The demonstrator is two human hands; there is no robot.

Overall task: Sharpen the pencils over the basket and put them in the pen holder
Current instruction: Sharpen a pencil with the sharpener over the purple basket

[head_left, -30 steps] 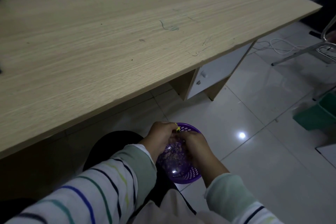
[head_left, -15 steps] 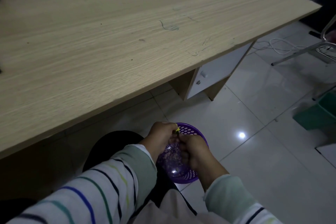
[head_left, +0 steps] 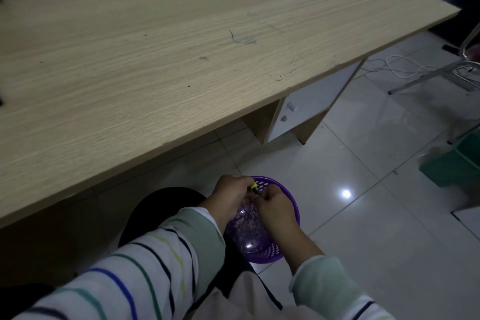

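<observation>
Wood-grain desk (head_left: pixel 181 47) w/ scribbles (head_left: pixel 241 39); glossy white floor tiles (head_left: pixel 363 215); purple basket (head_left: pixel 265 254).

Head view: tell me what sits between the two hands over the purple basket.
Head view shows a yellow-and-black pencil bridging the left hand and right hand, each end pinched in curled fingers, above the basket. No sharpener shows.

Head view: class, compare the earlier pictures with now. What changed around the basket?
The right hand edged slightly toward the left hand, uncovering more right rim of the basket. Both hands still hold the pencil over it; basket and desk unmoved.
</observation>
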